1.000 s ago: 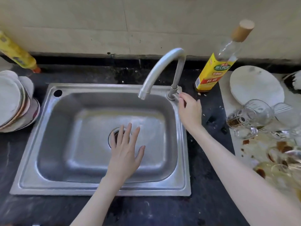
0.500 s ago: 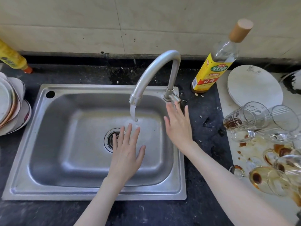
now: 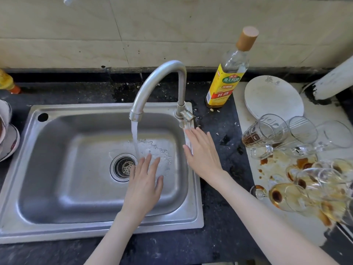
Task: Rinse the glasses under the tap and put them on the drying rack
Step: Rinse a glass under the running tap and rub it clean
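Observation:
Water runs from the curved steel tap (image 3: 158, 85) into the steel sink (image 3: 57, 169) and splashes on the basin floor. My left hand (image 3: 144, 180) hovers flat over the basin, fingertips just in front of the stream, holding nothing. My right hand (image 3: 202, 152) is spread open over the sink's right rim, just below the tap handle (image 3: 186, 116). Several dirty glasses lie on their sides on a white board at the right: glass mugs (image 3: 267, 132) with brown dregs, and stemmed glasses (image 3: 305, 192) stained brown. No drying rack shows.
A yellow-labelled bottle (image 3: 227, 81) with a wooden cap stands behind the sink's right corner. White plates (image 3: 273, 96) lie behind the glasses. Stacked dishes (image 3: 5, 134) sit at the left edge, a yellow bottle (image 3: 7, 83) beyond them. Brown spills mark the white board (image 3: 277, 222).
My right hand let go of the tap handle and drew back with fingers spread. Water began as a trickle and now flows fully. My left hand stayed over the basin.

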Demonstrator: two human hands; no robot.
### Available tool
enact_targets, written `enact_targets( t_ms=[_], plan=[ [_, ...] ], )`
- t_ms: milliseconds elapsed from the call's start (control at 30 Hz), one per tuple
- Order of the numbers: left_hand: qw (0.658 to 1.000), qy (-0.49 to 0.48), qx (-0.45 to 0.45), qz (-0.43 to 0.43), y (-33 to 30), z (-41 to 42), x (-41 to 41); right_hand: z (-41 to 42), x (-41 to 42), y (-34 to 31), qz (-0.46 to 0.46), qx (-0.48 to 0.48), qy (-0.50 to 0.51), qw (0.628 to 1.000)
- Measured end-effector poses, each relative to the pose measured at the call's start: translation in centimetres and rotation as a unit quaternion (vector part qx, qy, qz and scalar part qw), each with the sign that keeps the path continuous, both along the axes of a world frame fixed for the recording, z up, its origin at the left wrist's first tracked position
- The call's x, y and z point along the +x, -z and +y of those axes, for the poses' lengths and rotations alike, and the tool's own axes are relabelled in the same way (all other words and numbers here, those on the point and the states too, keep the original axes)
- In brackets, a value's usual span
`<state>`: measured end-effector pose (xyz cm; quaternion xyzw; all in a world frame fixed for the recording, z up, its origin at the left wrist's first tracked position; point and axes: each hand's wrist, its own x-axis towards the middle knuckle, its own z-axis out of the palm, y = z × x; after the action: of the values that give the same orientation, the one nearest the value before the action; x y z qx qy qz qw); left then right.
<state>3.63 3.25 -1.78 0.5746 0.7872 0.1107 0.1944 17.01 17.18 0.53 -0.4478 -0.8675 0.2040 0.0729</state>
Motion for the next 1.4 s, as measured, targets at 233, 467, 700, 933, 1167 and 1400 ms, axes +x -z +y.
enact_targets(
  t_ms=[233, 467, 700, 933, 1167, 1400],
  plan=[
    [0.997, 0.069, 0.026, -0.030, -2.5, 4.2, 4.9, 1.5, 6.3, -4.6, 0.005, 0.073, 0.073, 0.995],
    [0.979, 0.161, 0.083, -0.091, -4.8, 12.3, 12.1, 2.5, 14.9, -7.8, -0.010, 0.062, 0.184, 0.981],
    [0.965, 0.171, 0.048, -0.193, -5.8, 20.0, 16.0, 4.7, 15.8, -8.1, -0.076, -0.147, 0.259, 0.952],
    [0.941, 0.159, 0.007, -0.297, -5.4, 21.8, 16.3, 6.1, 14.7, -8.2, -0.007, -0.287, 0.341, 0.895],
    [0.932, 0.127, 0.067, -0.334, -5.2, 20.0, 14.5, 5.1, 13.8, -8.3, 0.103, -0.370, 0.391, 0.836],
    [0.921, 0.130, 0.049, -0.363, -5.9, 17.2, 12.9, 3.6, 9.2, -8.9, 0.224, -0.379, 0.413, 0.797]
  ],
)
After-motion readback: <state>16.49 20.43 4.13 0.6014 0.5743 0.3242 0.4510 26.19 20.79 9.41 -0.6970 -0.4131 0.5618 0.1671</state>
